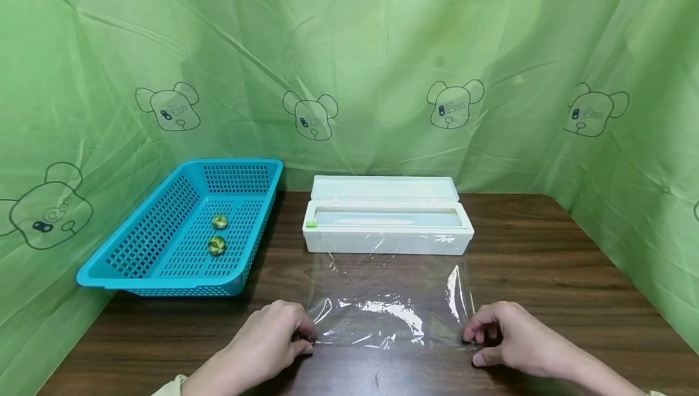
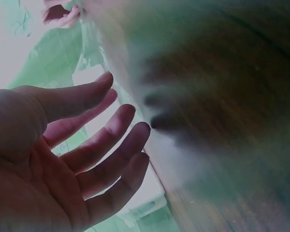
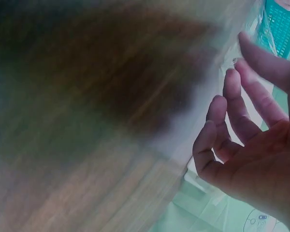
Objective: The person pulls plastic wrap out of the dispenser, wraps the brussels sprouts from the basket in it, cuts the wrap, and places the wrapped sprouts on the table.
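A sheet of clear plastic wrap [image 1: 390, 311] lies over the dark wooden table, drawn out from the front of a white wrap dispenser box [image 1: 388, 242]. My left hand [image 1: 273, 338] is at the sheet's near left corner, fingertips right at its edge. In the left wrist view, its fingers [image 2: 113, 157] are loosely bent and spread, with the thumb over the index finger. At the near right corner is my right hand [image 1: 516, 338], its fingertips touching the film's edge and the thumb apart from them. The right wrist view shows those fingers [image 3: 237, 106] relaxed, a gap between thumb and index finger.
Left of the film, a blue plastic basket [image 1: 253, 268] holds two small green-and-yellow round items [image 1: 216, 245]. The dispenser's lid [image 1: 384, 188] stands raised at the back, and a small green slider [image 1: 311, 224] sits at its left end. A green curtain [image 1: 377, 38] encloses the table.
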A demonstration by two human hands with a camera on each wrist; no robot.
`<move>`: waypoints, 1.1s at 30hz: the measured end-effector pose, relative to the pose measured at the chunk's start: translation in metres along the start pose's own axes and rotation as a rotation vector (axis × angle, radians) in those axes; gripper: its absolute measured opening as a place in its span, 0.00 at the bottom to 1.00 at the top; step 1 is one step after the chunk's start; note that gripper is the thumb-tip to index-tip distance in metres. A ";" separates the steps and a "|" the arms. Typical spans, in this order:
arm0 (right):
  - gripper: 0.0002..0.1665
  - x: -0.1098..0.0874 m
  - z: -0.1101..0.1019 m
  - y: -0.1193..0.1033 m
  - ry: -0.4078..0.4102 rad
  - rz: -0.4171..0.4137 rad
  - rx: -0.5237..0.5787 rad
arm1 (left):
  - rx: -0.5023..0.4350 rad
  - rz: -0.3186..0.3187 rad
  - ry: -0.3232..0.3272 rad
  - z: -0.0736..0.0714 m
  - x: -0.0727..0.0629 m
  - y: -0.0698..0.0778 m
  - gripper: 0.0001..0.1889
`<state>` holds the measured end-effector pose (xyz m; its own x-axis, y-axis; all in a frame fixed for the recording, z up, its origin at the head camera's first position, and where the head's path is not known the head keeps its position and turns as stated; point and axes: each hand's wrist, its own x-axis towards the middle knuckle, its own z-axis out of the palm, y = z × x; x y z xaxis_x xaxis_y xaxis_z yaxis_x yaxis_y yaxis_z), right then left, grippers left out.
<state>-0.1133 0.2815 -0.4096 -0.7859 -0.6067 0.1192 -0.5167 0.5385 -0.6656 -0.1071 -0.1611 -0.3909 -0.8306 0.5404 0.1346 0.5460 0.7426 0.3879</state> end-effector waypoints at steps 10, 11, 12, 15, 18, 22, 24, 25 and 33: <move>0.10 0.010 -0.011 0.004 0.132 0.084 -0.020 | 0.053 -0.104 0.039 -0.006 0.016 -0.004 0.18; 0.13 0.012 -0.011 0.005 0.142 0.094 -0.047 | 0.068 -0.104 0.038 -0.005 0.017 -0.004 0.20; 0.15 0.013 -0.010 0.006 0.148 0.104 -0.069 | 0.082 -0.102 0.033 -0.004 0.018 -0.005 0.22; 0.21 0.015 -0.007 0.008 0.163 0.122 -0.125 | 0.106 -0.101 0.001 -0.001 0.020 -0.007 0.26; 0.25 0.015 -0.005 0.009 0.166 0.153 -0.150 | 0.127 -0.104 -0.029 0.001 0.022 -0.009 0.29; 0.29 0.013 -0.005 0.010 0.153 0.199 -0.175 | 0.139 -0.123 -0.064 0.002 0.022 -0.010 0.31; 0.30 0.012 -0.005 0.011 0.145 0.216 -0.180 | 0.143 -0.133 -0.076 0.002 0.022 -0.010 0.32; 0.31 0.012 -0.005 0.011 0.142 0.222 -0.181 | 0.142 -0.138 -0.083 0.002 0.023 -0.010 0.32; 0.31 0.010 -0.007 0.013 0.128 0.215 -0.160 | 0.138 -0.152 -0.103 -0.001 0.023 -0.011 0.32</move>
<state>-0.1302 0.2861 -0.4120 -0.9143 -0.3957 0.0868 -0.3728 0.7380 -0.5624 -0.1321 -0.1572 -0.3912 -0.8926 0.4506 -0.0125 0.4312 0.8617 0.2675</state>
